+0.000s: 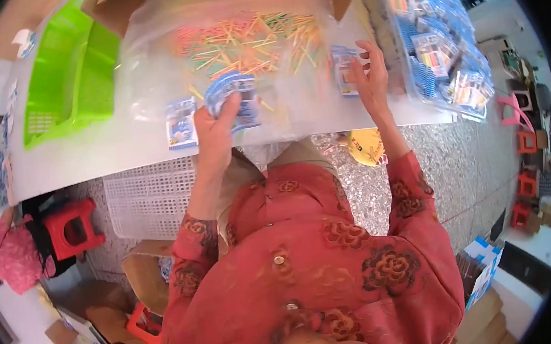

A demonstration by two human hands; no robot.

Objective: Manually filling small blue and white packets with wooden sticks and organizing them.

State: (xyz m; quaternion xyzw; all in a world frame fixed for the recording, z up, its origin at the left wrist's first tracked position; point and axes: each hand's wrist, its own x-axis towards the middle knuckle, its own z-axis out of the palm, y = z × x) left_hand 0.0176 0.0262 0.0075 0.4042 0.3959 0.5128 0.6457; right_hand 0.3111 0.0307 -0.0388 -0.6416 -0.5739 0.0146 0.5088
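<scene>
My left hand (214, 126) grips a fanned stack of small blue-and-white printed cards (232, 94) over the table edge. My right hand (369, 75) reaches forward with fingers spread and touches another blue-and-white card (345, 67) lying on clear plastic. Behind both hands a big clear plastic bag (231, 38) holds several thin coloured sticks in orange, green and yellow. One more single card (181, 122) lies flat on the white table (90, 152), left of my left hand.
A bright green plastic basket (64, 79) stands at the left. A clear bag of finished blue packets (441, 46) sits at the right. A white lattice crate (150, 199) and red stools (71, 229) are under the table. Another person in pink (14, 257) is at lower left.
</scene>
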